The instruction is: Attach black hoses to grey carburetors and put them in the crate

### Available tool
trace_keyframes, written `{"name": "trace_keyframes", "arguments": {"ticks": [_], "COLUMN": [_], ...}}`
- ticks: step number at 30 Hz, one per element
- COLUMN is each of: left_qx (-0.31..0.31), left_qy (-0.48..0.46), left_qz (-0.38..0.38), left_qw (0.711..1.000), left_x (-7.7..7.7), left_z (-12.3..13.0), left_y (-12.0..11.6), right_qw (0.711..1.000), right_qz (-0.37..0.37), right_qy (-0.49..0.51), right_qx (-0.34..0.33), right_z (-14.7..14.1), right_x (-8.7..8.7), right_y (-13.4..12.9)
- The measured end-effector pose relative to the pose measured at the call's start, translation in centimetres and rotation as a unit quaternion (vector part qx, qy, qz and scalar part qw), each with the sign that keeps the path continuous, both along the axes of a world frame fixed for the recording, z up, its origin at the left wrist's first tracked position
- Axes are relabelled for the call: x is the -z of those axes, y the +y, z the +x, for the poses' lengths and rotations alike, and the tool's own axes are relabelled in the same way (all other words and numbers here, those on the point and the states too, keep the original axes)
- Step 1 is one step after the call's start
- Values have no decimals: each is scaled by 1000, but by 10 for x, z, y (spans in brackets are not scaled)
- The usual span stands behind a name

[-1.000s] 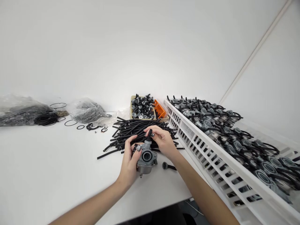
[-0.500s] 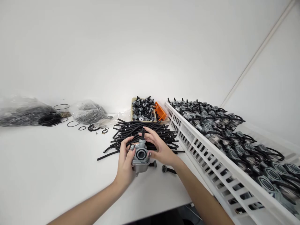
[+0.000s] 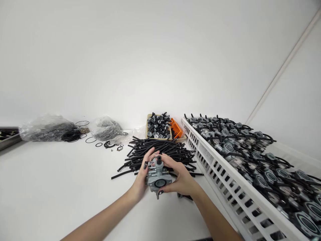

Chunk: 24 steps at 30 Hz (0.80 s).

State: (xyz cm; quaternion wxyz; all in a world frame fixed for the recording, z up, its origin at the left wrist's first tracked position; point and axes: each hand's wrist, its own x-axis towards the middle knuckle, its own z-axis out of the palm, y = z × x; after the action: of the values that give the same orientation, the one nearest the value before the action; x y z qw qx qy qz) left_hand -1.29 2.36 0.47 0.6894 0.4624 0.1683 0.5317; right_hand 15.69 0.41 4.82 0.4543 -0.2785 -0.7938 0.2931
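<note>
Both hands hold a grey die-cast carburetor (image 3: pixel 158 176) with a short black stem on top, just in front of a loose pile of black rubber hoses (image 3: pixel 160 155). My left hand (image 3: pixel 140 177) grips its left side, with the fingers reaching up over the body. My right hand (image 3: pixel 179 179) wraps its right side, with the fingertips on the body. A small black rubber part (image 3: pixel 185 197) lies on the white table (image 3: pixel 62 187), partly hidden under my right hand.
A white slatted crate (image 3: pixel 240 190) of stacked carburetors runs along the right. A tan tray (image 3: pixel 147 127) of black-and-metal parts and an orange container (image 3: pixel 176 129) stand behind the hoses. Plastic bags of parts (image 3: pixel 105 129), loose black rings (image 3: pixel 90 140) and a metal tray (image 3: pixel 7 137) lie left.
The carburetor has turned so its round bore tilts upward, and both hands have closed in around it. The view has shifted, with the table items lower and further right, and a metal tray has appeared at far left.
</note>
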Motion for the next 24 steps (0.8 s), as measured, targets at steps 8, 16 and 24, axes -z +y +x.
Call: {"name": "trace_keyframes", "arguments": {"ticks": [8,16,24], "left_qx": [174,222,263], "left_qy": [41,68,79], "left_qz": [-114,-107,-80], "left_qw": [977,967,958], "left_x": [13,5,8], "left_z": [-8,1,5], "left_y": [6,-15,-28], "right_qw": [996,928,884], "right_qz": [-84,97,135], "right_qy": [14,-27,-221], "right_qx": [-9,358,389], "right_z": [4,28,34], "right_x": [-3,5,26], "right_y": [3,35,53]}}
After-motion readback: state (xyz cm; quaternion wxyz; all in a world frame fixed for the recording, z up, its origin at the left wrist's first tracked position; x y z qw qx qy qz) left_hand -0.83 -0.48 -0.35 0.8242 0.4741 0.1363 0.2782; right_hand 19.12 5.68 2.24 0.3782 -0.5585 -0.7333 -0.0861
